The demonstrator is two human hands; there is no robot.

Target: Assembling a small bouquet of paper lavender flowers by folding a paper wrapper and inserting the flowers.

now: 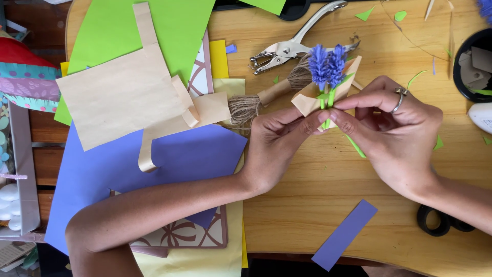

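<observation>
A small paper bouquet [328, 77] of two purple fringed flowers on green stems sits in a tan paper wrap. My left hand [279, 141] pinches the wrap's lower left edge. My right hand [394, 131], with a ring on one finger, pinches the stems and wrap from the right. Both hands hold it just above the wooden table [318, 205]. A spool of jute twine [256, 102] lies just left of the bouquet.
A metal hole punch [292, 46] lies behind the bouquet. Tan, green, blue and yellow paper sheets [123, 97] cover the left side. A purple paper strip [344, 234] and black scissor handles [435, 220] lie near the front edge. A black bowl [474, 61] stands at right.
</observation>
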